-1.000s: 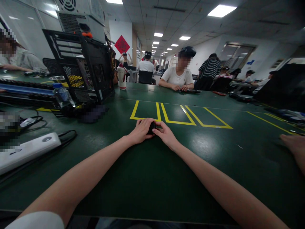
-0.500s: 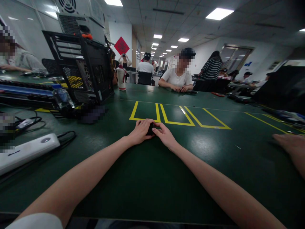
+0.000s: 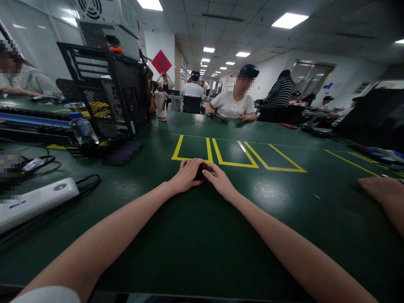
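Observation:
A small black object (image 3: 200, 172) sits between my two hands on the green table (image 3: 202, 244). My left hand (image 3: 187, 174) is curled over its left side and top, with the thumb near the table. My right hand (image 3: 220, 180) grips the right side between thumb and fingers. Much of the object is covered by fingers, so its kind cannot be made out. Just beyond my hands, yellow tape outlines (image 3: 236, 164) mark the tabletop.
At left stand a black computer case (image 3: 123, 92), a clear bottle with a blue cap (image 3: 82, 128) and a white power strip (image 3: 38, 202). A paper cup (image 3: 161, 105) is farther back. A co-worker (image 3: 235, 103) sits opposite; another person's hand (image 3: 375, 189) rests at right.
My hands stay almost still around the black object. Across the table, the co-worker's hands have parted, and the dark long item there has shifted to the left with one hand.

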Available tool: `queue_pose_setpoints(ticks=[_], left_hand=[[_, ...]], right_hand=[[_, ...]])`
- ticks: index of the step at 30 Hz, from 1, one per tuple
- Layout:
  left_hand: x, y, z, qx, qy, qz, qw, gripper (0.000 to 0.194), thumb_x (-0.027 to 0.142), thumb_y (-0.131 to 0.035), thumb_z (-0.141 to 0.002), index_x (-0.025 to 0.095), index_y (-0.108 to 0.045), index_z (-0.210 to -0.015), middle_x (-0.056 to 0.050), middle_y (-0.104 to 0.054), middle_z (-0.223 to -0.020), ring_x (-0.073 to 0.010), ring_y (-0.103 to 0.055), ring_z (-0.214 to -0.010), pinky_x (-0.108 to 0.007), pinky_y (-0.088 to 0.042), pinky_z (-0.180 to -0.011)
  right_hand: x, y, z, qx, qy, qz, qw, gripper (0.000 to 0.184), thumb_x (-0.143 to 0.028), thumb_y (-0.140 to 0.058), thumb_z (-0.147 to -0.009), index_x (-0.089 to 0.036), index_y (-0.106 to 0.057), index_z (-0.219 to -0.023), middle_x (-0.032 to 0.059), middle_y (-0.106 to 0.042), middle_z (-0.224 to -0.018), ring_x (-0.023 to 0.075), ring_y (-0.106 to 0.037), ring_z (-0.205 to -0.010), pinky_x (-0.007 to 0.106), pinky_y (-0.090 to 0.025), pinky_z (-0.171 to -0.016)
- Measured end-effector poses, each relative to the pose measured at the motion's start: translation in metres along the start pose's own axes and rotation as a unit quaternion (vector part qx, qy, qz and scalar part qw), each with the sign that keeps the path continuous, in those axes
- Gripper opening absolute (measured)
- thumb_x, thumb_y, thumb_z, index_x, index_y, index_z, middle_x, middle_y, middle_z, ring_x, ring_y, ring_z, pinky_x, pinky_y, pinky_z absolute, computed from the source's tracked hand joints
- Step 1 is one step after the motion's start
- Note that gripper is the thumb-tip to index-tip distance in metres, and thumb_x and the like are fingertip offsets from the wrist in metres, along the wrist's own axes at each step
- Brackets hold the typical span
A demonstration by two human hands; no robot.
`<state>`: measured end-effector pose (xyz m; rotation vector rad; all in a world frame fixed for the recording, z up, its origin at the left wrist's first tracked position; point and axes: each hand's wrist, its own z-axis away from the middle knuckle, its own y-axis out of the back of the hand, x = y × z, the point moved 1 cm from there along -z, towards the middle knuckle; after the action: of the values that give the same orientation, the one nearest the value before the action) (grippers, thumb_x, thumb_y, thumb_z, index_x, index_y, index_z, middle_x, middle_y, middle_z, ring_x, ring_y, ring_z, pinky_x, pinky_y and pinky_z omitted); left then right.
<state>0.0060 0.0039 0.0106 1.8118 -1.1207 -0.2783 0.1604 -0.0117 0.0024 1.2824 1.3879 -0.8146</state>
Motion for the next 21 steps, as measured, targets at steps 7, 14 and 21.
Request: queue_pose_setpoints(ticks=[7,14,21], left_hand=[[0.0014,0.0011,0.0000,-0.001,-0.002,-0.002,1.000,0.051,0.024,-0.058,-0.072,0.021,-0.030,-0.115,-0.008,-0.047,-0.113,-0.0251,-0.043,-0.109,-0.042,-0.028,-0.091],[0.0005,-0.0014,-0.0006,0.002,-0.001,-0.007,1.000,0.053,0.025,-0.059,-0.072,0.021,-0.030,-0.116,-0.008,-0.047,-0.113,-0.0248,-0.043,-0.108,-0.042,-0.028,-0.091],[0.0002,-0.0002,0.0001,0.000,0.001,-0.007,1.000,0.051,0.024,-0.058,-0.071,0.020,-0.031,-0.115,-0.008,-0.047,-0.112,-0.0244,-0.043,-0.108,-0.041,-0.028,-0.090]], right_hand=[[-0.0026,-0.0015,0.0062,-0.002,0.033,-0.014,0.999,0.022,-0.031,-0.057,-0.073,-0.024,-0.049,-0.092,-0.0006,-0.053,-0.099,0.0136,-0.056,-0.089,0.032,-0.047,-0.081],[0.0000,0.0000,-0.0014,0.020,0.009,-0.007,1.000,0.029,-0.034,-0.057,-0.073,-0.022,-0.051,-0.099,0.0025,-0.053,-0.101,0.0145,-0.055,-0.087,0.033,-0.046,-0.079],[-0.0021,-0.0010,0.0050,-0.013,0.041,-0.036,0.998,0.026,-0.028,-0.060,-0.070,-0.023,-0.050,-0.094,0.0004,-0.053,-0.102,0.0148,-0.053,-0.097,0.034,-0.043,-0.088]])
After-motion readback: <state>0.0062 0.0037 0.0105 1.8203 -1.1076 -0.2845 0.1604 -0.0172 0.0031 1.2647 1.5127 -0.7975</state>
